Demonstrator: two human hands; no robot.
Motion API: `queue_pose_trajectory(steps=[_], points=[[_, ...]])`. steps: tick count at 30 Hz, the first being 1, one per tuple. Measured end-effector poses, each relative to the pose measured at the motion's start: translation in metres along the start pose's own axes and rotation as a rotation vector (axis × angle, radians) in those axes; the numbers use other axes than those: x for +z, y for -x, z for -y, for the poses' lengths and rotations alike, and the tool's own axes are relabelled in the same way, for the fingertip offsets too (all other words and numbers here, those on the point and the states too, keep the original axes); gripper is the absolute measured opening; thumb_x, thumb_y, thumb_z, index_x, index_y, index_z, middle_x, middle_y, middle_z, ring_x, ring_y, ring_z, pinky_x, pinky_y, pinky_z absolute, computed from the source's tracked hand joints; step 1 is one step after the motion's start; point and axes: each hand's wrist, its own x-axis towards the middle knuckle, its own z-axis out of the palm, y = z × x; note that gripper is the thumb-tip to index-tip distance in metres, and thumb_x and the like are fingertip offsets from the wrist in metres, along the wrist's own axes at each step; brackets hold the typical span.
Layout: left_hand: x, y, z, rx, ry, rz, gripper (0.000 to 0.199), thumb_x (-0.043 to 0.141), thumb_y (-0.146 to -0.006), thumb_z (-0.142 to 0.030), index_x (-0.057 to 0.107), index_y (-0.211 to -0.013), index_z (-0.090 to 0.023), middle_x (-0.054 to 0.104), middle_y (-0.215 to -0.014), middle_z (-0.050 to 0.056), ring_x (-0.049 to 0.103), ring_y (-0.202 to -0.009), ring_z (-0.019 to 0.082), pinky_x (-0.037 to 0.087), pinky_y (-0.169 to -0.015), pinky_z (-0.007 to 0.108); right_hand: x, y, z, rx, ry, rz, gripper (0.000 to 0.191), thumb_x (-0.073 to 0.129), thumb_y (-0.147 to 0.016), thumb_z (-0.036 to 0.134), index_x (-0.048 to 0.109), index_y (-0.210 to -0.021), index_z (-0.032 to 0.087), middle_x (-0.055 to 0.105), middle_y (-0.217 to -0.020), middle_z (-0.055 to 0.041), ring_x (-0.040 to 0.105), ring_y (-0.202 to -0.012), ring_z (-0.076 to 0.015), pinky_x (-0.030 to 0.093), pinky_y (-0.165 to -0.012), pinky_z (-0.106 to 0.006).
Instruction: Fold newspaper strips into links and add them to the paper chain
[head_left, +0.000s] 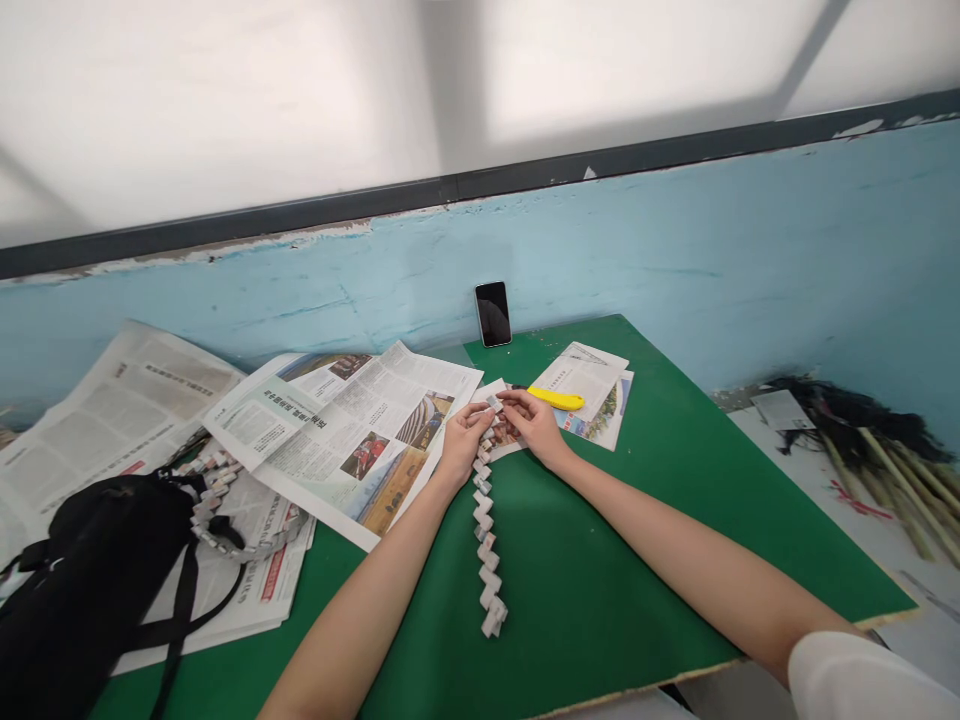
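A zigzag chain of folded newspaper links (pixel 486 530) runs down the green table toward me. Its far end lies between my two hands. My left hand (pixel 465 437) pinches the chain near that end, thumb and fingers closed. My right hand (pixel 534 425) is closed at the top, its fingertips on a small folded paper piece (pixel 494 402) at the chain's end. Just beyond the right hand lies a yellow utility knife (pixel 556 398), partly behind the fingers. Cut newspaper pieces (pixel 589 375) rest under and beside the knife.
Spread newspaper sheets (pixel 390 420) cover the table's left. A black bag (pixel 97 570) with straps lies there beside another folded-paper chain (pixel 259 545). A phone (pixel 493 314) leans on the blue wall (pixel 637 230). Sticks (pixel 900 480) lie beyond the green table's (pixel 697 500) right edge.
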Motion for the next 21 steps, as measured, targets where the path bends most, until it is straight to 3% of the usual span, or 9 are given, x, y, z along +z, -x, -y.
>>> queue_pose_trajectory(steps=[7, 21], points=[[-0.0015, -0.0011, 0.0007, -0.022, 0.019, -0.028, 0.05, 0.089, -0.064, -0.045, 0.066, -0.099, -0.016, 0.069, -0.063, 0.0, 0.065, -0.054, 0.015, 0.052, -0.058, 0.026, 0.002, 0.001, 0.0011, 0.017, 0.023, -0.033, 0.033, 0.068, -0.086, 0.049, 0.063, -0.1, 0.019, 0.068, -0.09, -0.0052, 0.065, -0.074, -0.0178, 0.054, -0.066, -0.029], [-0.0026, -0.0017, 0.0016, 0.028, 0.009, -0.049, 0.045, 0.09, -0.063, -0.042, 0.071, -0.094, -0.015, 0.074, -0.073, 0.002, 0.067, -0.06, 0.015, 0.055, -0.064, 0.027, -0.0002, 0.0011, 0.0024, -0.076, 0.13, -0.049, 0.028, 0.068, -0.087, 0.046, 0.07, -0.085, 0.019, 0.072, -0.087, -0.0058, 0.066, -0.082, -0.0222, 0.053, -0.077, -0.033]])
